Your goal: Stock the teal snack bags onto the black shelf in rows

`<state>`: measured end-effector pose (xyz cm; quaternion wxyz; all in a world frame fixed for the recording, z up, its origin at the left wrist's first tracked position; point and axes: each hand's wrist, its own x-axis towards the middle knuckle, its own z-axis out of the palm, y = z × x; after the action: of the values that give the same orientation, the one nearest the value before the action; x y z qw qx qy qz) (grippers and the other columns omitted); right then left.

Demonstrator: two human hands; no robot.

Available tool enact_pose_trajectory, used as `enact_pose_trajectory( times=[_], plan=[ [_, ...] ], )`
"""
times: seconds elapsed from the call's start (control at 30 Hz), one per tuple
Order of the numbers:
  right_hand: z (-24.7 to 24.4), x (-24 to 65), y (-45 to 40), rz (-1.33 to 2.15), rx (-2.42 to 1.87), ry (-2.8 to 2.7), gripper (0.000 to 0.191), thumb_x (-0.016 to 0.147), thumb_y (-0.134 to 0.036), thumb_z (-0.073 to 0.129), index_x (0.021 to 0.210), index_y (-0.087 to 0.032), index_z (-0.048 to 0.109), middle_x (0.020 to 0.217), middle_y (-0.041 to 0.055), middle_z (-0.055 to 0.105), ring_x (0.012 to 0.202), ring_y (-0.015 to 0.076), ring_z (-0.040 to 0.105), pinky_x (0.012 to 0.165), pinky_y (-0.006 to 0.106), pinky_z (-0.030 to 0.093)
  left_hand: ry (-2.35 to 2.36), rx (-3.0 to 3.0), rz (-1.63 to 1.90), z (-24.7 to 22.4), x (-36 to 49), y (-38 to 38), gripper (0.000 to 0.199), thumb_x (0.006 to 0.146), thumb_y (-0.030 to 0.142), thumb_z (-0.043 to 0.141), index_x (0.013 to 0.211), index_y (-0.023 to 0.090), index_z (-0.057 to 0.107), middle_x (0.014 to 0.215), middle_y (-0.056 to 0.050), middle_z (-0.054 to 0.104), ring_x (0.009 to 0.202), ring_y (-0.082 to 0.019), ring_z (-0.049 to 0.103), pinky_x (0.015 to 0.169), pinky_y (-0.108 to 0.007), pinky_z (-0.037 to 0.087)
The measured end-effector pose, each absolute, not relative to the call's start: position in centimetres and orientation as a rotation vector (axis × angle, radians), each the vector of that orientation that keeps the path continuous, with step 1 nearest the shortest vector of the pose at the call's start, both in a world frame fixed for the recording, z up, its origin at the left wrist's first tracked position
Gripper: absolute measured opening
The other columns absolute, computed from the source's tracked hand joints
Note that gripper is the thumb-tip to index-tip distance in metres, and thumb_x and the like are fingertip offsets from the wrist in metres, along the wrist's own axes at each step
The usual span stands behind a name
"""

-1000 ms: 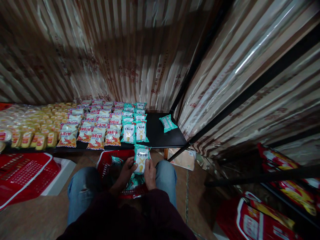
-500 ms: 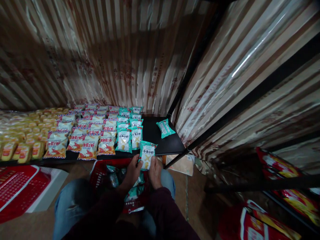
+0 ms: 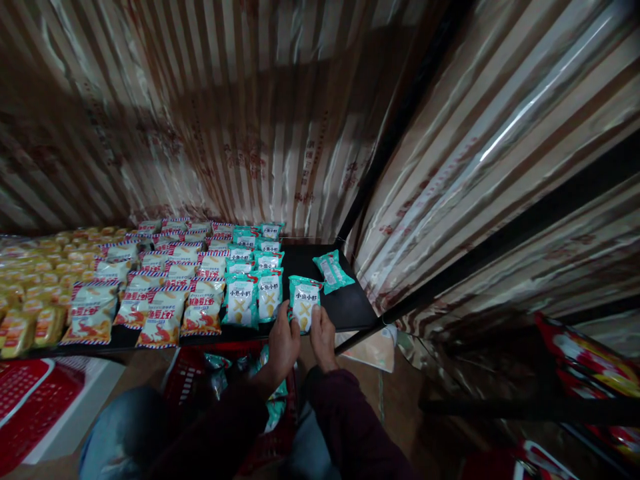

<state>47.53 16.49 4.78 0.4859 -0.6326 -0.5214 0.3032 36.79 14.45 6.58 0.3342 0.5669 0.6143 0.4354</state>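
Between my two hands is a teal and white snack bag (image 3: 305, 303), its printed front facing me. My left hand (image 3: 284, 340) grips its lower left edge, and my right hand (image 3: 323, 333) its lower right edge. The bag is over the front of the black shelf (image 3: 320, 317); I cannot tell whether it touches it. Just left of it stand two columns of matching teal bags (image 3: 270, 297). Another teal bag (image 3: 333, 271) lies on its own farther right on the shelf.
Left along the shelf are orange and white snack bags (image 3: 160, 317) and yellow packets (image 3: 35, 293). Below, a red basket (image 3: 175, 380) between my knees holds more teal bags. A black metal post (image 3: 370, 173) rises at the shelf's right end. Striped sheeting (image 3: 240, 120) hangs behind.
Both hands have moved forward with the snack bag, from above the basket to over the shelf's front part, right of the teal columns. The camera view has shifted slightly.
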Motion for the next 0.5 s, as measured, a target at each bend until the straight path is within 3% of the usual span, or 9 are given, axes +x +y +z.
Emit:
enact_pose_trajectory(
  times=[0.23,0.37,0.5],
  plan=[
    [5.1,48.3,20.3,0.702,-1.653,-1.293,0.06,0.089,-0.067,0.026,0.09,-0.018,0.062,0.079,0.0088,0.069,0.07,0.0212,0.062,0.065,0.03,0.048,1.578,1.62,1.13,6.1,37.9,17.3,0.053,0.086,0.017,0.034,0.138,0.007,0.038,0.146,-0.02,0.041,0.138,-0.024,0.036,0.115,-0.041,0.029],
    [5.2,48.4,22.0,0.658,-1.789,-1.34,0.065,0.09,-0.063,0.02,0.109,-0.016,0.061,0.09,0.0127,0.071,0.079,0.0252,0.066,0.071,0.035,0.05,1.599,1.592,1.119,5.7,38.6,19.0,0.058,0.083,0.012,0.036,0.141,0.009,0.037,0.146,-0.018,0.041,0.139,-0.024,0.036,0.116,-0.041,0.028],
    [5.5,48.1,23.3,0.623,-1.877,-1.386,0.067,0.092,-0.055,0.018,0.129,-0.011,0.051,0.113,0.0179,0.067,0.101,0.0292,0.065,0.088,0.041,0.047,1.62,1.532,1.114,5.4,39.4,20.5,0.058,0.083,0.01,0.035,0.141,0.008,0.036,0.147,-0.019,0.039,0.139,-0.024,0.035,0.117,-0.039,0.028]
  ],
)
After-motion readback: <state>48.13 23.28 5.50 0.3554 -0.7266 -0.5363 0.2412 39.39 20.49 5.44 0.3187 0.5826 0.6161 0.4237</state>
